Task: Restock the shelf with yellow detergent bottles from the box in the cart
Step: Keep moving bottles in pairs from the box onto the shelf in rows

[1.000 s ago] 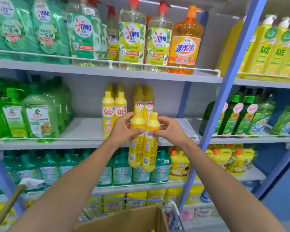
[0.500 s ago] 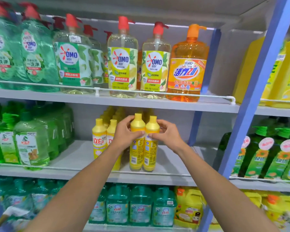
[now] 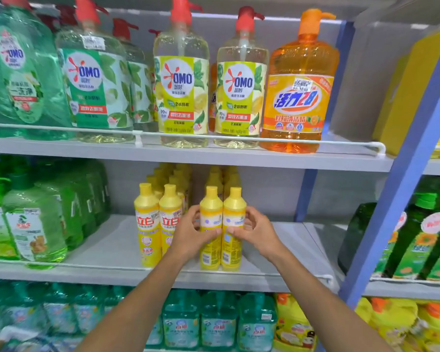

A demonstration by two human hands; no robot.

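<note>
You have two yellow bottles (image 3: 222, 228) pressed side by side, standing upright near the front edge of the middle shelf (image 3: 107, 252), just right of the front pair of the same bottles (image 3: 159, 222) whose labels face out. Your left hand (image 3: 188, 237) wraps the left bottle at label height and your right hand (image 3: 255, 233) wraps the right one, fingers curled closed round the bodies, thumbs meeting near the seam between them. They look like full, thin-walled plastic: moderately heavy for their size, smooth, likely to give a little if squeezed, and tall enough to tip. Hold them at mid-body where you are now, not by the caps, and keep them pushed together so neither slides. Their back labels face you, so each probably wants turning to match its neighbours. More yellow bottles (image 3: 221, 179) stand in rows behind, and big green bottles (image 3: 33, 224) fill the shelf's left end.
</note>
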